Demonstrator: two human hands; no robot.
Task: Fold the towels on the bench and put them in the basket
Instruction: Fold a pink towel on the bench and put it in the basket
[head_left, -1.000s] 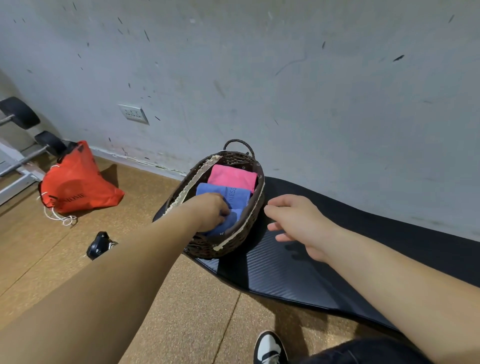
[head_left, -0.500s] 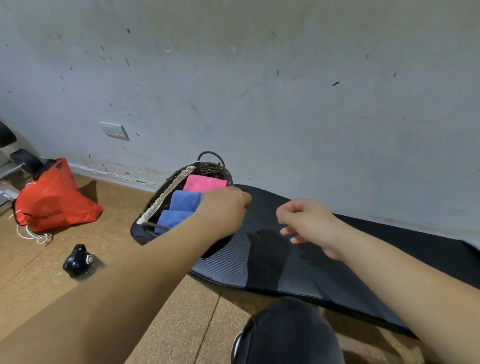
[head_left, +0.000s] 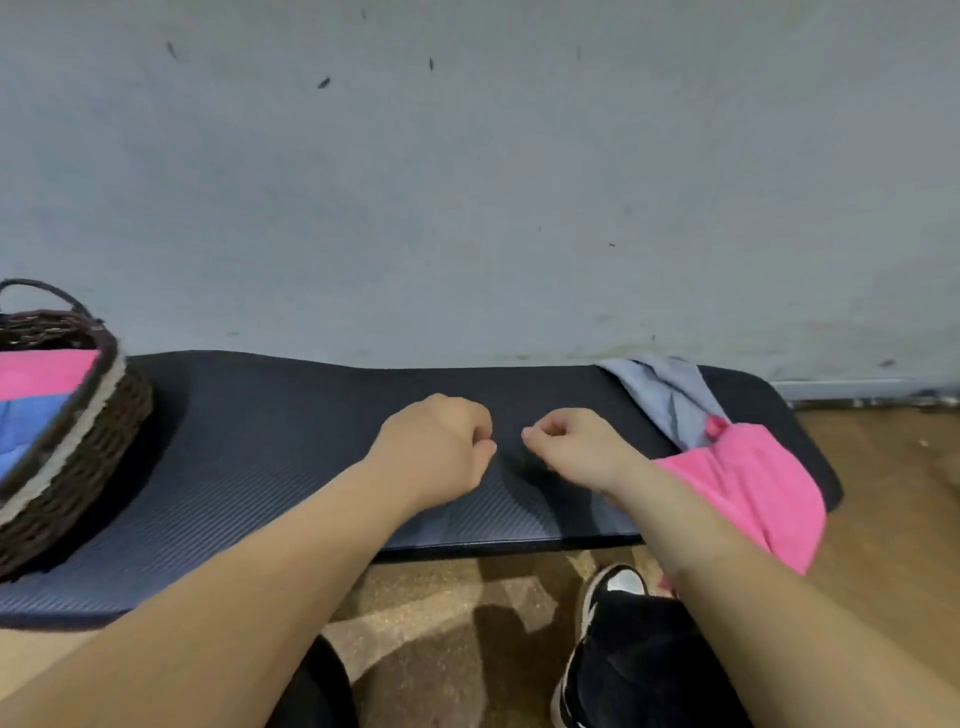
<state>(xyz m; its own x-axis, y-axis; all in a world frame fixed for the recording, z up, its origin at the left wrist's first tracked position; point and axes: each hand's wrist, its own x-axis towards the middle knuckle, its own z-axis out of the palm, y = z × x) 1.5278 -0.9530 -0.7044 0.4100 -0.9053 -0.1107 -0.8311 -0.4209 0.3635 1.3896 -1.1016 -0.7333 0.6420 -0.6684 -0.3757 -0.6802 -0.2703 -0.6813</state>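
Note:
My left hand (head_left: 441, 447) and my right hand (head_left: 576, 449) hover side by side over the middle of the black padded bench (head_left: 291, 441). Both have their fingers curled and hold nothing. A wicker basket (head_left: 88, 447) stands on the bench's left end, cut off by the frame edge. Inside it lie a folded pink towel (head_left: 41, 371) and a folded blue towel (head_left: 26, 421). On the bench's right end a loose pink towel (head_left: 748, 488) hangs over the front edge, partly behind my right forearm. A crumpled grey towel (head_left: 665, 395) lies behind it near the wall.
A grey wall (head_left: 467, 208) runs right behind the bench. Brown cork flooring (head_left: 447, 597) lies in front. My black and white shoe (head_left: 608, 592) and a dark trouser leg are below the bench's front edge.
The view has swung right, so the basket now sits at the left edge. My left hand has left the basket and come to the bench's middle beside my right hand. The loose towels have come into view.

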